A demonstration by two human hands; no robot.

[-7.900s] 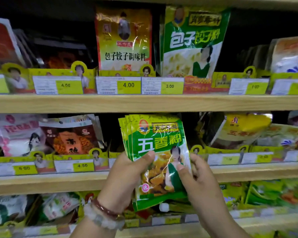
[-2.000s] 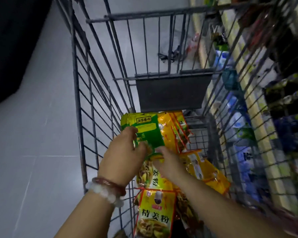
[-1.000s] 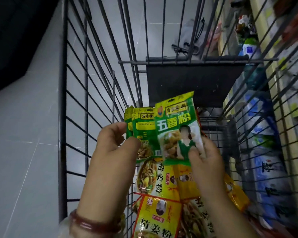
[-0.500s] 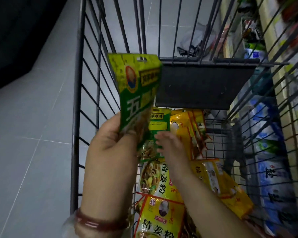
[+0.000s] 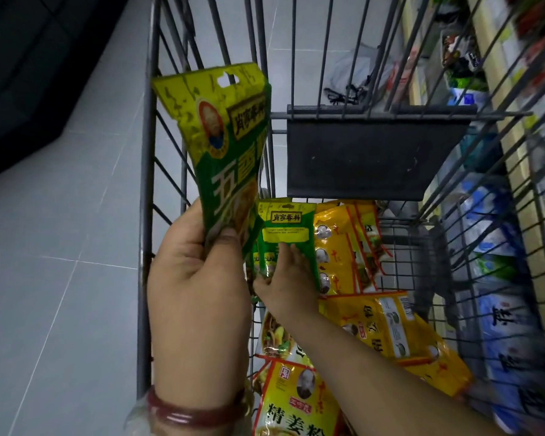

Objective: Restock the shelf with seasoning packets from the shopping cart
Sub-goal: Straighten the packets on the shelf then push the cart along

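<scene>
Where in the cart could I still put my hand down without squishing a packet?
Bare wire floor shows between the yellow packets and the cart's right wall, below the dark flap. The left and middle are crowded: green packets, both hands, yellow ones piled nearer.

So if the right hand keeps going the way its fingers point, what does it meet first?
The right hand already pinches the green seasoning packets; beyond them probably the cart's dark flap panel, though depth is unclear.

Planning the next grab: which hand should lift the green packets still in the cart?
Right hand: its fingers already rest on the green packets in the cart. The left hand holds a raised green packet.
</scene>
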